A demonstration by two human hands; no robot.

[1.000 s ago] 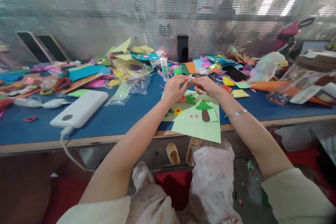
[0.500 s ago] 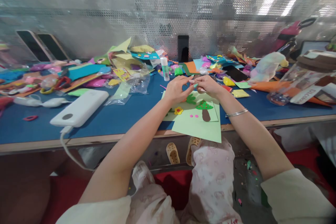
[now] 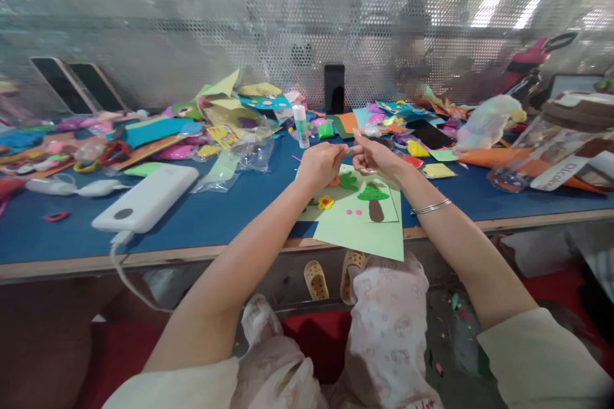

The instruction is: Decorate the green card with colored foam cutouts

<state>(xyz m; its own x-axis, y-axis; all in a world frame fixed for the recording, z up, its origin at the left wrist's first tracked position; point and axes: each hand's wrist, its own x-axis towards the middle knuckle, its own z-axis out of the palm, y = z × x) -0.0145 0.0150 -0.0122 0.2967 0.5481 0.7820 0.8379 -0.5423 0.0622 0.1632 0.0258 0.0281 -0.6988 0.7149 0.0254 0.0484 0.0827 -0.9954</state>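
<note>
My left hand [image 3: 322,165] is closed, its fingers curled and the tips pressed together. A pinkish speck shows at those tips, too small to name. My right hand [image 3: 375,154] meets them from the other side, most fingers curled in and the index finger raised. Both hands hover over the far part of a light green paper sheet [image 3: 355,239]. On the paper are a green and brown clay tree [image 3: 376,209] with red dots, a yellow clay flower [image 3: 326,202] with a red centre, two pink dots [image 3: 354,212] and a green leafy shape [image 3: 349,180], partly behind the hands.
A glue stick [image 3: 301,126] stands behind my left hand. A white power bank [image 3: 146,198] with a cable lies at left. Coloured paper, clay packets and plastic bags crowd the back. A phone [image 3: 334,89] leans upright, and a clear bottle [image 3: 542,140] is at right.
My fingers have shifted: the left hand has curled more tightly, and the right index finger has lifted away. The small round gap between the hands is gone. The paper looks unmoved.
</note>
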